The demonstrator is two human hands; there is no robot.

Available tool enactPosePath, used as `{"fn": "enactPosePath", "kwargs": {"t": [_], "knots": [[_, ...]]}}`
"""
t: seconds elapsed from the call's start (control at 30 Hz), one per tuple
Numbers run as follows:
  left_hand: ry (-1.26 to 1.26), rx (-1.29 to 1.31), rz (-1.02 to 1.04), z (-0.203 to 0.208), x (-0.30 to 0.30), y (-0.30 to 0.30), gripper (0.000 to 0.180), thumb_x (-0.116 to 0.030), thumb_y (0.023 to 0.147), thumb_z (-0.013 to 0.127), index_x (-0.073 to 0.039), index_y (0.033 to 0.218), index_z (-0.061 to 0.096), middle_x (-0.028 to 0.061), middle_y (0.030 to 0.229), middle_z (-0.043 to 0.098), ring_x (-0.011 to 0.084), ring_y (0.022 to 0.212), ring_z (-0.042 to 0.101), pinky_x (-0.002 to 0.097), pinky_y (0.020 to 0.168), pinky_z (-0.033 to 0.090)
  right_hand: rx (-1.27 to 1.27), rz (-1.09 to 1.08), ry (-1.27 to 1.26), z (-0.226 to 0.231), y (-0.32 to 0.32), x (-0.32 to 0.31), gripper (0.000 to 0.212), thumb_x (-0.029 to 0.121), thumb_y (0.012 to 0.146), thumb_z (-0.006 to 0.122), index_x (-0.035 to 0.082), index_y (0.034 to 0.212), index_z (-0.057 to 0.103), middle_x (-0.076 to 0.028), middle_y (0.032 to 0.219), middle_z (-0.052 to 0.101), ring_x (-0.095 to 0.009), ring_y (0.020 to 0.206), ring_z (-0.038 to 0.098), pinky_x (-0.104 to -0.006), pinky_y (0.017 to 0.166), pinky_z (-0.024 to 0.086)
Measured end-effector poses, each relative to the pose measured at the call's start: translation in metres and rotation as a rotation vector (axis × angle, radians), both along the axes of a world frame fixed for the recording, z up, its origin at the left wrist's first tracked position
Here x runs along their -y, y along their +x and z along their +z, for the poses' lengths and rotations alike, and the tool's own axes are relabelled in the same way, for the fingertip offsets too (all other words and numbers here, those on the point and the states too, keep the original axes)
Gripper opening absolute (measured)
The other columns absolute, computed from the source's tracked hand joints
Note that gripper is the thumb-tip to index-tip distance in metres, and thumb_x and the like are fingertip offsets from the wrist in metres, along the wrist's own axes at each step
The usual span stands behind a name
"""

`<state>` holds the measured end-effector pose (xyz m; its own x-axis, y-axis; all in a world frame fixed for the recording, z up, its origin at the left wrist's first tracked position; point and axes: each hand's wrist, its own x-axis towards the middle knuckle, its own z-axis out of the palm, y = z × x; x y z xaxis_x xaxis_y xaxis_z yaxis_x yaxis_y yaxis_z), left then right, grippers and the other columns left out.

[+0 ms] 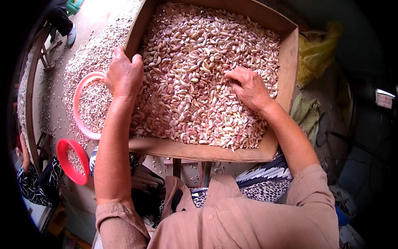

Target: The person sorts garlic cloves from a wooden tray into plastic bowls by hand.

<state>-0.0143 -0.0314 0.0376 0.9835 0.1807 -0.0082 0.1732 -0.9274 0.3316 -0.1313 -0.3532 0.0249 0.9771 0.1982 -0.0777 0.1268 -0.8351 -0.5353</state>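
A wooden tray (199, 150) with raised sides lies before me, filled with garlic cloves (182, 83) in pink-purple and cream skins. My left hand (124, 74) is closed over the tray's left side, its thumb on the inner face. Above the cloves, toward the right, is my right hand (251, 88). Its fingers are curled in and drawn together at the surface of the heap. Whatever they hold, if anything, is hidden.
Left of the tray stand a pink-rimmed basin (78, 106) and a red basin (85, 159), both with cloves inside. Loose cloves (76, 68) cover the floor there. A yellow plastic bag (317, 58) lies to the right. Another person's foot (71, 35) shows at the upper left.
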Motion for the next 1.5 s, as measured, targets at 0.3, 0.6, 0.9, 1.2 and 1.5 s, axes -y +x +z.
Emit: {"fn": "enactPosePath", "kwargs": {"t": [0.3,0.6,0.9,1.2,1.5], "knots": [[0.006,-0.038,0.014,0.003,0.003,0.0,0.054,-0.035,0.091,0.058,-0.006,0.137,0.057,0.0239,0.114,0.074,0.0416,0.108,0.071,0.0533,0.097,0.052,0.039,-0.151,0.196,-0.01,0.006,0.021,0.039,-0.002,0.085,0.056,0.0,0.122,0.068,-0.014,0.115,0.07,-0.027,0.11,0.068,-0.0348,0.101,0.052],[0.006,-0.061,0.026,0.0,0.002,0.002,0.062,-0.041,0.091,0.06,-0.008,0.144,0.055,0.0223,0.119,0.074,0.0404,0.111,0.071,0.0535,0.098,0.051,-0.155,-0.09,0.186,-0.013,-0.008,-0.014,0.03,0.028,0.09,0.067,0.012,0.116,0.066,-0.01,0.103,0.061,-0.026,0.102,0.06,-0.0419,0.088,0.052],[0.004,-0.055,0.003,0.008,0.006,-0.001,0.053,-0.034,0.092,0.057,-0.005,0.136,0.055,0.0248,0.112,0.074,0.0425,0.106,0.072,0.0541,0.096,0.052,-0.067,0.229,0.086,-0.01,-0.063,-0.052,0.038,0.023,0.077,0.083,0.012,0.112,0.072,-0.027,0.144,0.043,-0.043,0.125,0.055,-0.0498,0.104,0.051],[-0.008,-0.051,0.004,0.006,0.005,-0.001,0.054,-0.034,0.092,0.058,-0.005,0.137,0.055,0.0252,0.11,0.074,0.0425,0.104,0.072,0.0542,0.094,0.053,-0.209,0.51,-0.141,0.022,-0.081,-0.011,0.01,0.017,0.077,0.074,0.013,0.086,0.071,-0.006,0.104,0.061,-0.029,0.106,0.057,-0.045,0.089,0.05],[0.001,-0.08,0.03,0.002,0.002,0.001,0.057,-0.039,0.092,0.061,-0.009,0.14,0.055,0.0231,0.116,0.074,0.0416,0.11,0.071,0.0525,0.096,0.051,-0.4,0.289,-0.291,0.051,-0.046,0.038,0.016,0.023,0.078,0.072,0.01,0.088,0.076,-0.009,0.095,0.069,-0.03,0.095,0.068,-0.0432,0.085,0.056]]}}
